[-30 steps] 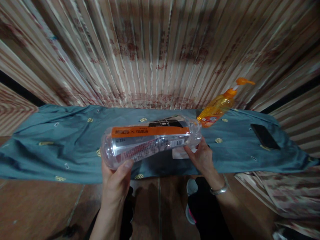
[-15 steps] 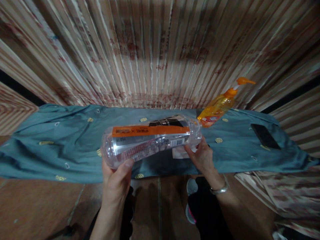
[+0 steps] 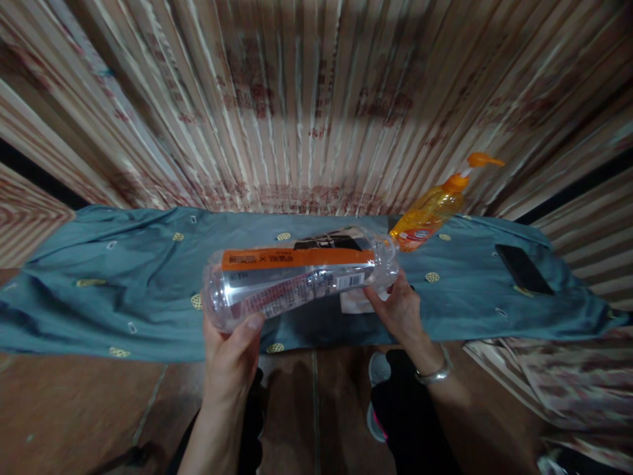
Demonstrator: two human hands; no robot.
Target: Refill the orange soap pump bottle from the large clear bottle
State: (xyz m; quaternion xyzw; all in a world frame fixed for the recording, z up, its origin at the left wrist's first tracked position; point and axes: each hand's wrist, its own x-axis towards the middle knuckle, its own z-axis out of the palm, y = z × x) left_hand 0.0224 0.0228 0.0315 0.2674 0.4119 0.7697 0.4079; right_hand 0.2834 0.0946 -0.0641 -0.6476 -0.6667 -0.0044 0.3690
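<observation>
A clear plastic bottle [image 3: 297, 277] with an orange and black label is held level in front of me, its base to the left. My left hand [image 3: 230, 359] is closed round the base end, thumb on top. My right hand [image 3: 403, 310] grips the neck end, where the cap is hidden behind my fingers. A white slip of paper or label [image 3: 353, 302] lies on the cloth just under the bottle by my right hand.
A teal cloth [image 3: 123, 290] covers a low surface across the view. An orange pump bottle [image 3: 432, 210] stands at the back right, a dark phone [image 3: 524, 269] lies further right. Striped curtain [image 3: 316, 99] hangs behind. Brown tiled floor and my legs are below.
</observation>
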